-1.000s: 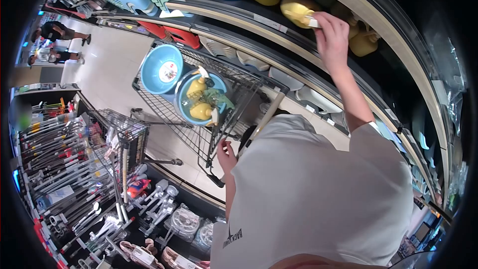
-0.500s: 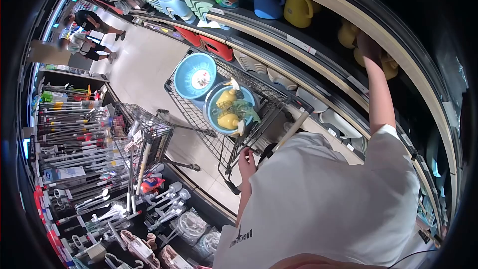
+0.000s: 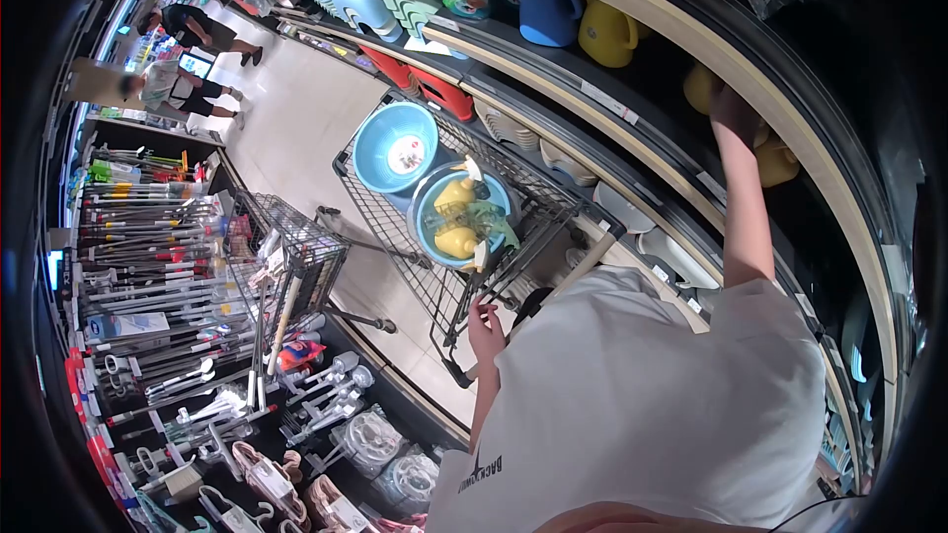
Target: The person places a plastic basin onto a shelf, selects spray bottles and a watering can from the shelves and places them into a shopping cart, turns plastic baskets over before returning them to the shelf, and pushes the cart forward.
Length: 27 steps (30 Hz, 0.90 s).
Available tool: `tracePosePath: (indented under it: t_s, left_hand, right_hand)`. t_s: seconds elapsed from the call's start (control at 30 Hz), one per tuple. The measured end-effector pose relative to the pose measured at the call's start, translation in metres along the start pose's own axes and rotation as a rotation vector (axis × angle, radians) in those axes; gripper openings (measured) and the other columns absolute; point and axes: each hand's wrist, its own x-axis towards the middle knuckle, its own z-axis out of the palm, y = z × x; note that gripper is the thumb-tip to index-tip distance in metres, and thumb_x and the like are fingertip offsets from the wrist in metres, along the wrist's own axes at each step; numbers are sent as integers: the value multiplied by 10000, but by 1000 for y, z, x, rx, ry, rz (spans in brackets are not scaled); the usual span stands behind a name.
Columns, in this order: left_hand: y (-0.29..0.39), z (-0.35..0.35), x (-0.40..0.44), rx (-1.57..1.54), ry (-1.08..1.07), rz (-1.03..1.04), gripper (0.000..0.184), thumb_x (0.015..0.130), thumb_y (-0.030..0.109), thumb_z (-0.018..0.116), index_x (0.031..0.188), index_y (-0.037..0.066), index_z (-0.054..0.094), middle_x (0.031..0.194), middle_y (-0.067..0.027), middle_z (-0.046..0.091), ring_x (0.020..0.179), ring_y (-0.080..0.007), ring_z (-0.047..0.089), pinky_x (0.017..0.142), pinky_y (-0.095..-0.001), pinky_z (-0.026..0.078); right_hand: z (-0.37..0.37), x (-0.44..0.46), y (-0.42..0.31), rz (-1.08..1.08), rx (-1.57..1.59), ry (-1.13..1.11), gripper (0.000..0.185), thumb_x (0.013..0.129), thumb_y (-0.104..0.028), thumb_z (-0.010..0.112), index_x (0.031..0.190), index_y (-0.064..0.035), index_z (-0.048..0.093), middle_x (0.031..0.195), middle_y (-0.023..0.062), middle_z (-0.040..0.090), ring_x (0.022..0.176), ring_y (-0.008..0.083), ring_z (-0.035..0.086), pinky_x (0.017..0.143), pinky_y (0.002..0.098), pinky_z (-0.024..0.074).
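Note:
My right hand (image 3: 733, 111) reaches deep into the dark shelf on the right, among round yellow containers (image 3: 776, 162) beside and behind it. Shadow and the containers hide its fingers, so I cannot tell if it grips one. My left hand (image 3: 486, 329) hangs low near the cart's handle end, fingers loosely bent and apart, holding nothing. In the shopping cart (image 3: 385, 237) lies a blue basin (image 3: 423, 237) with two yellow spray bottles (image 3: 455, 241) with white trigger heads, and a translucent green item (image 3: 484, 219). A light-blue basket (image 3: 380, 153) with a round label sits beside it.
Blue (image 3: 546, 12) and yellow watering cans (image 3: 606, 35) stand further along the shelf. Stacked bowls (image 3: 506, 123) fill the lower shelf. A second cart (image 3: 296, 247) stands by the rack of mop handles (image 3: 148, 237). Two people (image 3: 188, 89) stand in the aisle.
The view has shifted slightly, so the cart and shelf appear a little to the right and lower. My right hand stays in the shelf and my left hand stays low near the cart.

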Motion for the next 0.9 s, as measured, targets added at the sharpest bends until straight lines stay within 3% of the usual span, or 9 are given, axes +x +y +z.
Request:
tracePosePath:
  t_s: [0.17,0.3,0.5,0.63,0.7,0.77,0.8,0.83,0.9]
  left_hand:
    - [-5,8,-2,96,73,96,384,996,43,559,1379,38,588,1008,-108,703,945,-251,682,843,-379,552]
    - [1,11,-4,236,129,166,352,971,19,573,1320,36,617,990,-103,703,915,-276,671,824,-396,541]
    - [12,25,-9,145,236,45,290,1004,35,573,1289,41,627,979,-90,701,896,-231,676,790,-369,544]
    - [16,26,-9,158,257,-27,282,1016,65,576,1291,53,637,997,-98,712,896,-235,684,787,-368,544]
    - [5,26,-9,180,285,17,282,1022,53,559,1294,58,633,961,-83,716,863,-208,681,732,-344,534]
    - [3,27,-9,187,311,38,277,1019,59,562,1286,64,638,959,-80,722,856,-209,683,718,-338,531]
    - [3,27,-8,191,310,33,275,1018,60,561,1282,64,640,959,-77,724,856,-209,684,722,-341,530]
    - [-1,26,-10,197,305,27,273,1017,61,559,1277,65,642,959,-75,726,855,-210,686,727,-344,530]
    - [-8,25,-8,168,311,22,271,1016,61,559,1273,67,646,958,-71,729,862,-208,689,729,-345,529]
  right_hand:
    - [-49,-24,-57,-145,399,22,330,987,-206,630,1292,-86,662,1173,241,690,1089,442,657,962,514,516]
    - [-48,-29,-74,-129,672,-87,339,1001,-204,621,1321,-97,638,1254,209,656,1167,408,627,967,484,515]
    - [-27,-26,-89,-4,765,-154,358,993,-264,641,1287,-60,639,1132,229,699,1029,441,675,909,489,535]
    - [-28,-22,-106,6,741,-191,395,969,-289,677,1230,5,647,1095,247,704,1008,455,672,886,511,532]
    - [-19,-16,-121,-100,841,-17,334,962,-272,692,1111,27,666,995,224,702,899,443,676,831,507,530]
    - [-34,-9,-143,-63,940,-118,322,969,-280,685,1058,28,665,940,204,703,854,427,677,808,503,527]
    - [-23,-7,-148,-167,884,-51,325,976,-295,671,1024,26,656,912,199,705,843,414,680,798,503,523]
    - [-29,-3,-152,-86,794,-366,550,996,-374,651,1383,6,558,1190,262,681,1119,447,645,962,467,504]
    - [20,3,-157,-159,731,-111,541,997,-398,631,1402,-46,567,1239,252,680,1158,441,643,985,479,507]
